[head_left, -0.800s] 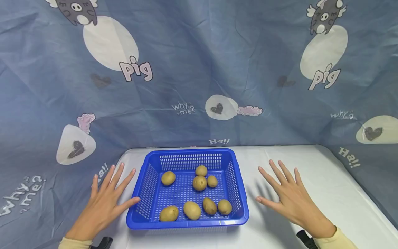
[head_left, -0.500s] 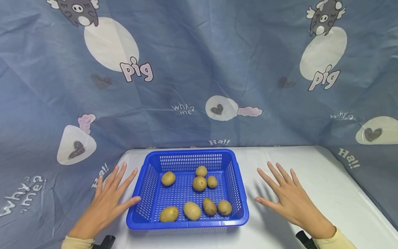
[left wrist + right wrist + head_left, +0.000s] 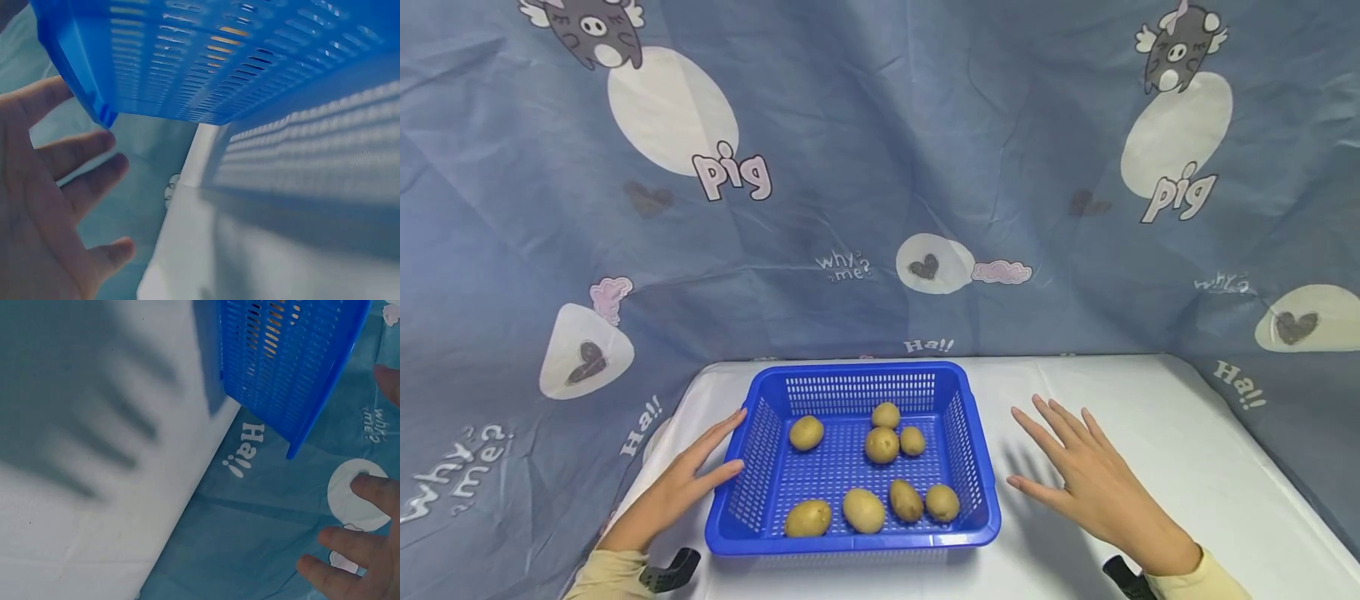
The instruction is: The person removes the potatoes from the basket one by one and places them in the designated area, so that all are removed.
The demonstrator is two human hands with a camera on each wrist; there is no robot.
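A blue plastic basket (image 3: pixel 850 543) with slotted walls holds several potatoes (image 3: pixel 882 445). One potato (image 3: pixel 807 433) lies alone at the basket's back left, and a row of them runs along the front wall. My left hand (image 3: pixel 670 492) is at the basket's left rim, fingers extended; in the left wrist view the rim hides part of a finger, and I cannot tell whether it touches. To the right of the basket, my right hand (image 3: pixel 1093 492) hovers over the white surface with fingers spread, apart from the basket and holding nothing.
The basket stands on a white-covered table (image 3: pixel 1210 467). Behind and beside it hangs a blue cloth (image 3: pixel 850 192) printed with pigs and lettering. A dark strap (image 3: pixel 672 571) circles the left wrist; another dark device (image 3: pixel 1123 577) sits at the right wrist.
My left hand has moved right and turned, bringing its fingers to the basket's left rim. The right hand has shifted slightly left toward the basket. Basket and potatoes stay put.
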